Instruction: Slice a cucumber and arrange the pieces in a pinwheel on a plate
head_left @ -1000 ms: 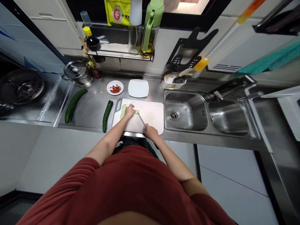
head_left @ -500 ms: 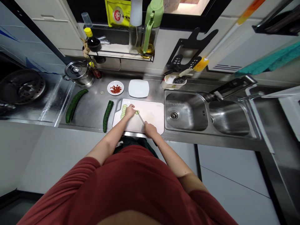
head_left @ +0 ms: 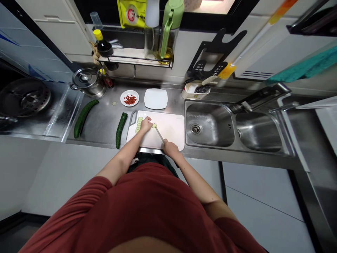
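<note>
My left hand (head_left: 146, 124) is over the left half of the white cutting board (head_left: 172, 123), its fingers bent with the tips at the edge of a round cucumber slice (head_left: 154, 125). Wrapped round a knife handle is my right hand (head_left: 171, 148), near the board's front edge. The narrow knife blade (head_left: 159, 134) points up and left, its tip at the slice. Several overlapping cucumber slices (head_left: 139, 122) lie in a row left of my left hand, partly covered by it. A cut cucumber (head_left: 121, 130) lies just left of the board.
Farther left lies a longer cucumber (head_left: 84, 117). Behind the board are a white plate (head_left: 156, 98) and a small dish (head_left: 122, 99) with red pieces. A lidded pot (head_left: 88, 82) stands back left; a double sink (head_left: 210, 123) adjoins the board's right. Bottles stand on a shelf (head_left: 137, 60) above.
The knife and my right hand have shifted slightly right. The slice at the blade's tip now shows a paler, fuller face. My left hand stays almost in place.
</note>
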`<state>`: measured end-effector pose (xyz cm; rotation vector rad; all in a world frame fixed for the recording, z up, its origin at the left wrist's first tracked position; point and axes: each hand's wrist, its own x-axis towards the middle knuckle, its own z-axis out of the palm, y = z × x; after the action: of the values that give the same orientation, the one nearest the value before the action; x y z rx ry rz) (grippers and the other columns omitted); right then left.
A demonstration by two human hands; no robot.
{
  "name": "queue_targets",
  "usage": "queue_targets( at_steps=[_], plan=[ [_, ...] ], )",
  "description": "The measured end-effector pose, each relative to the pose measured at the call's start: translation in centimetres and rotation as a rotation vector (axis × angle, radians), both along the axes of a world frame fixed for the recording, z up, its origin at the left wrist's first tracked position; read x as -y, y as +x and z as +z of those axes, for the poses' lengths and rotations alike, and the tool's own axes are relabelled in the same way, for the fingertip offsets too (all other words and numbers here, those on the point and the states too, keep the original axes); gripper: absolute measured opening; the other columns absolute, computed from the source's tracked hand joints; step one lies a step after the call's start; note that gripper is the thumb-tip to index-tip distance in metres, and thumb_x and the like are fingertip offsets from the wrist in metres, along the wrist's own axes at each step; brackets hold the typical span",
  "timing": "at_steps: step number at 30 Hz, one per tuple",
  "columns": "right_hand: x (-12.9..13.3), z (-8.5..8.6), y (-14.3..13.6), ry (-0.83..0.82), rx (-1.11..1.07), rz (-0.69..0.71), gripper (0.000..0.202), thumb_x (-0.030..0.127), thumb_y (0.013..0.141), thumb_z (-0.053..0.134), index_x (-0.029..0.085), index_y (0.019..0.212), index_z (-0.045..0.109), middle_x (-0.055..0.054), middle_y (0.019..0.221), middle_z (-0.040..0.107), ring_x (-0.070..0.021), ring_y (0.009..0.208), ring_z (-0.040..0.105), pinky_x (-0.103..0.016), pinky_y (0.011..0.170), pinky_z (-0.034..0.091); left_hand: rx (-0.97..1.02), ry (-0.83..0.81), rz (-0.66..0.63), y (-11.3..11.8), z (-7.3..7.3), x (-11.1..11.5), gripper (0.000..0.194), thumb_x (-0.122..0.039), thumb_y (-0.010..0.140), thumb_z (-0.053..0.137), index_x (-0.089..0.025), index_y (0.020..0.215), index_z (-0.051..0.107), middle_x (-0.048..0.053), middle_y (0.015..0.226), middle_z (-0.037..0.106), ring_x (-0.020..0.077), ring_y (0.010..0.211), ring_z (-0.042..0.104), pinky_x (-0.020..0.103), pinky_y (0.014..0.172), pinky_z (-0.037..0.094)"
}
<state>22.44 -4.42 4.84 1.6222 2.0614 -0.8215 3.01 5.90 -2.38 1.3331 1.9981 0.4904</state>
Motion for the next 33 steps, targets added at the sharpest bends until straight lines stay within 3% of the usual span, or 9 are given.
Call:
queue_targets(
  at_steps=[21,33],
  plan=[
    [-1.6,0.0,-1.1,0.021,-0.009,0.021,0.03,0.016,0.095,0.032,0.014,0.121,0.045,-0.017,0.108,0.065,-0.0268,0.101,0.064,-0.034,0.08,0.046,-0.03,-0.015,-0.005,0.1,0.2,0.0,0.029,-0.017,0.075,0.064,-0.023,0.103,0.059,0.0,0.081,0.064,0.0137,0.077,0.059,0.022,0.071,0.041],
    [-1.2,0.3,-0.9,0.019,-0.016,0.006,0.03,0.018,0.095,0.031,0.014,0.121,0.046,-0.018,0.108,0.065,-0.0275,0.101,0.063,-0.035,0.08,0.047,-0.02,-0.006,-0.008,0.1,0.4,0.1,0.03,-0.017,0.075,0.065,-0.022,0.103,0.059,0.0,0.082,0.064,0.0142,0.079,0.059,0.022,0.072,0.041]
  ],
)
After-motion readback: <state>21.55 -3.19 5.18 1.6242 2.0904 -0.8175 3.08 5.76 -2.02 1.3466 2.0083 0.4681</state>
